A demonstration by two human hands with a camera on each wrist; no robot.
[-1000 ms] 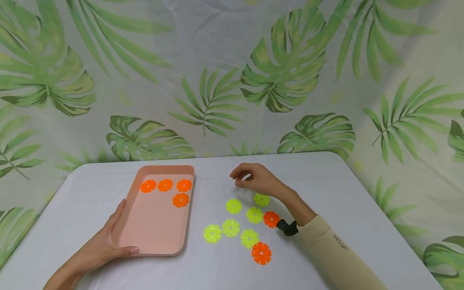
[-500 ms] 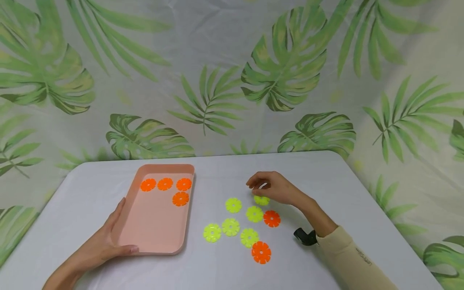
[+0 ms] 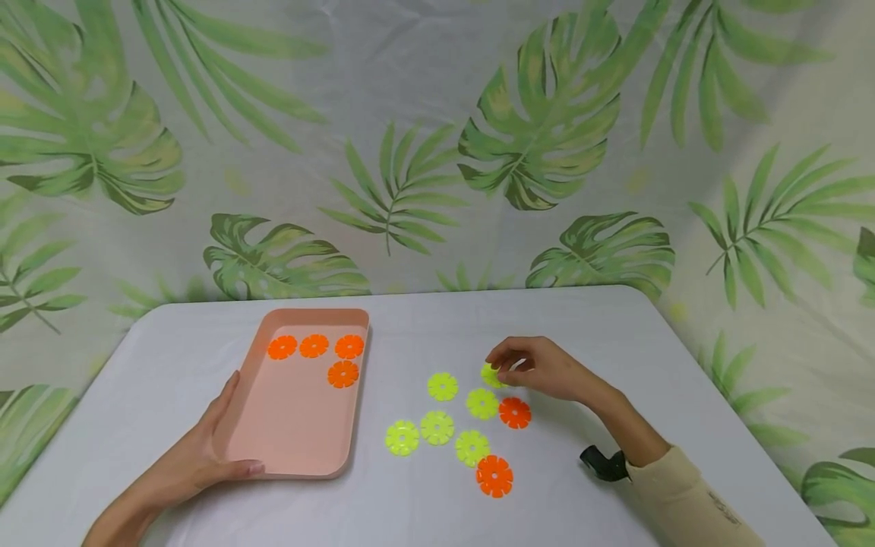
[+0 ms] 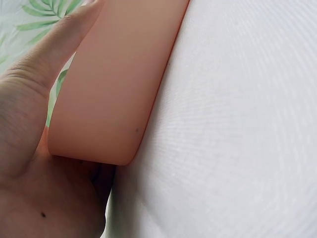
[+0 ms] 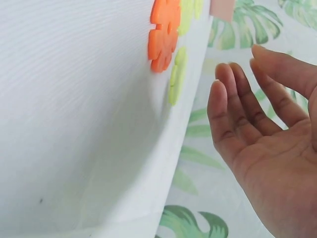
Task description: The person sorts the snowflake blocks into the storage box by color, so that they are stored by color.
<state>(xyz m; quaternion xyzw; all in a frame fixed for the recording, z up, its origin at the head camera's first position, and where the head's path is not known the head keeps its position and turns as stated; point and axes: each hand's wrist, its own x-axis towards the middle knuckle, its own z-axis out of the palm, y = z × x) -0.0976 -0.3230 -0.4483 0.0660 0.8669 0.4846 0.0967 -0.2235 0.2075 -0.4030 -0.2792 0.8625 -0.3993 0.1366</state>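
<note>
A pink rectangular tray (image 3: 290, 418) lies on the left of the table with several orange notched flower discs (image 3: 343, 374) at its far end. My left hand (image 3: 194, 460) grips its near left corner, the thumb on the near rim and the fingers along the left side. In the left wrist view the tray wall (image 4: 114, 84) sits against the palm. My right hand (image 3: 547, 368) hovers over the farthest lime green flower disc (image 3: 491, 375), partly hiding it. Its fingers are loosely bent; the right wrist view shows nothing between the fingertips and the hand (image 5: 277, 144) off the table.
Several lime green discs (image 3: 437, 428) lie right of the tray. Two orange discs are among them, one (image 3: 515, 412) below my right hand, one (image 3: 494, 476) nearer the front, touching a green disc. A black device (image 3: 603, 463) sits at my right wrist. Leaf-patterned cloth (image 3: 403, 190) hangs behind the white table.
My right hand has moved right and a little nearer, from left of the farthest green disc to over it. The left hand, tray and discs have stayed in place.
</note>
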